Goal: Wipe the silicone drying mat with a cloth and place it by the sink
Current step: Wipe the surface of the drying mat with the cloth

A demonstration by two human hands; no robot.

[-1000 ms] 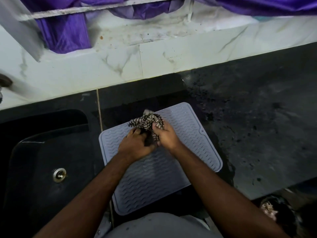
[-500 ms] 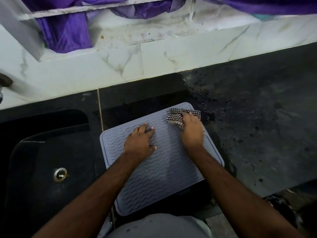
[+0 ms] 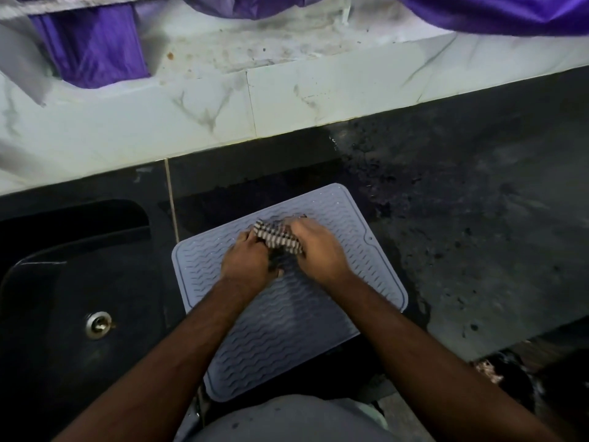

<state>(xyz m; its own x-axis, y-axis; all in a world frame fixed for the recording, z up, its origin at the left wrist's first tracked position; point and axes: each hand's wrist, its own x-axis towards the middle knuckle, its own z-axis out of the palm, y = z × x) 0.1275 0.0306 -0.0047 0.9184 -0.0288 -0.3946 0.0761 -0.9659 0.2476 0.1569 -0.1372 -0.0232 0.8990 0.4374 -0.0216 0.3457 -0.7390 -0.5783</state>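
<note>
1. A dark sink (image 3: pixel 63 282) sits left of the silicone drying mat (image 3: pixel 287 330), its metal drain (image 3: pixel 98 324) level with the mat's near half.
2. Purple fabric (image 3: pixel 92 43) hangs over the marble-patterned tiled wall (image 3: pixel 191 113), up and to the left of the mat.
3. The silicone drying mat is pale grey-blue with wavy ridges. It lies flat on the dark countertop (image 3: pixel 478 218), just right of the sink, and its near edge hangs over the counter's front.
4. The left hand (image 3: pixel 247 266) is over the mat's middle, fingers curled onto the left end of the checked cloth (image 3: pixel 280 239).
5. The cloth is bunched up on the mat's far half, held between the two hands.
6. The right hand (image 3: pixel 318 250) grips the cloth's right end, fingers curled over it; motion blur hides the fingertips.
7. Right of the mat the countertop looks wet and speckled.
</note>
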